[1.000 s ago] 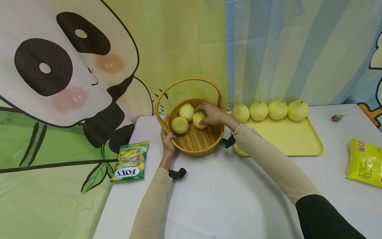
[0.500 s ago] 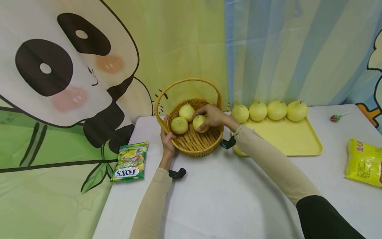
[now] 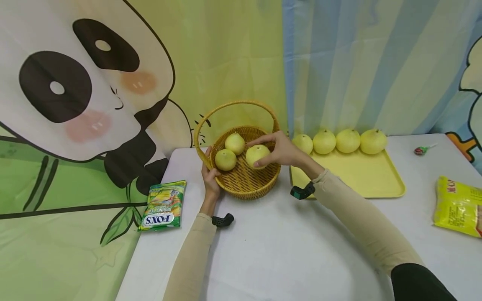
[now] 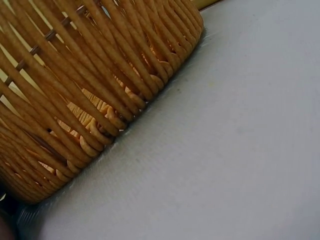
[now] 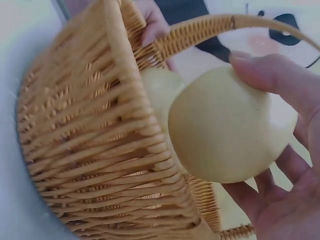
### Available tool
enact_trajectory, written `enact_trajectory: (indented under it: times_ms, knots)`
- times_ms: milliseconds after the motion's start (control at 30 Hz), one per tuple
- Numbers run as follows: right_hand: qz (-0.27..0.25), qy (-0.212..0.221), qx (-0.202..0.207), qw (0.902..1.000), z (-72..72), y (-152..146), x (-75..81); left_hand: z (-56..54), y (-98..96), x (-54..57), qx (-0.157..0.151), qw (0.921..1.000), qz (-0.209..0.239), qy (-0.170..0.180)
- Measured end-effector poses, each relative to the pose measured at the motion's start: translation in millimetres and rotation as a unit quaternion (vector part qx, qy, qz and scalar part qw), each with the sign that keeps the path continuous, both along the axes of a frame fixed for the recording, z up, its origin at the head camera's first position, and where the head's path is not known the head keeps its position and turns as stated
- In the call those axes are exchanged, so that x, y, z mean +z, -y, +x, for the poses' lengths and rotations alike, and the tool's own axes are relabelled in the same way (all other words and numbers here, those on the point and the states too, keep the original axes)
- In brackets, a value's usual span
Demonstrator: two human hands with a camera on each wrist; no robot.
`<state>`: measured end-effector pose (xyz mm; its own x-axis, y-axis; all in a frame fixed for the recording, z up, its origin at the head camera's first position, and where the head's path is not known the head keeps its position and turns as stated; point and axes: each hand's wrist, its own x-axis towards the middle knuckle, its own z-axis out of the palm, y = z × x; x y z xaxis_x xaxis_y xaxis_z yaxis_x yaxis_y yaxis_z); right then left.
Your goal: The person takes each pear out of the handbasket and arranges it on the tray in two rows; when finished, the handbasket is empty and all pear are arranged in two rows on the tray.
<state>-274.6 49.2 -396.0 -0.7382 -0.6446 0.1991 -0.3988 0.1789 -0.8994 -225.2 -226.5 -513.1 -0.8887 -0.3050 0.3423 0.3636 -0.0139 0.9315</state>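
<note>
A woven wicker basket with a tall arched handle stands on the white table. Inside it lie two round, pale yellow-green fruits. Gripping the rim at the basket's left side, beside the handle's foot, is my left hand; some of its fingers are hidden behind the weave. My right hand holds another fruit between thumb and fingers over the basket's right side. In the right wrist view this fruit is above the rim. The left wrist view shows the basket's lower wall close to the table.
A yellow tray is right of the basket, with a row of several similar fruits along its back edge. A green candy bag lies left, a lollipop and a yellow snack packet far right. A printed curtain hangs behind.
My right hand has lifted the fruit it holds up off the others' level and slightly to the right. The left hand and basket have stayed in place.
</note>
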Motion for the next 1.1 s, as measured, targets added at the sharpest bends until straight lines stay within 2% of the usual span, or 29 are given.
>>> enact_trajectory:
  times_ms: [233,400,533,833,1100]
  knots:
    - [-0.039,0.010,-0.053,0.9978,17.2,-33.2,0.9,-0.6,0.8,-1.3,-0.004,1.0000,0.002,0.002]
    - [-0.055,0.019,-0.089,0.9943,19.2,-65.4,2.0,-1.0,1.1,-1.8,-0.006,0.9999,0.009,0.001]
    - [-0.043,0.028,-0.127,0.9905,17.4,-88.8,-3.2,-0.3,1.1,-1.5,-0.011,0.9998,0.014,-0.003]
    - [0.023,0.045,-0.186,0.9813,13.9,-115.0,-38.2,-0.1,0.4,-0.3,-0.003,1.0000,-0.003,0.007]
    - [0.042,0.050,-0.214,0.9747,12.3,-117.3,-63.2,1.3,-0.8,0.5,0.003,0.9999,-0.009,0.011]
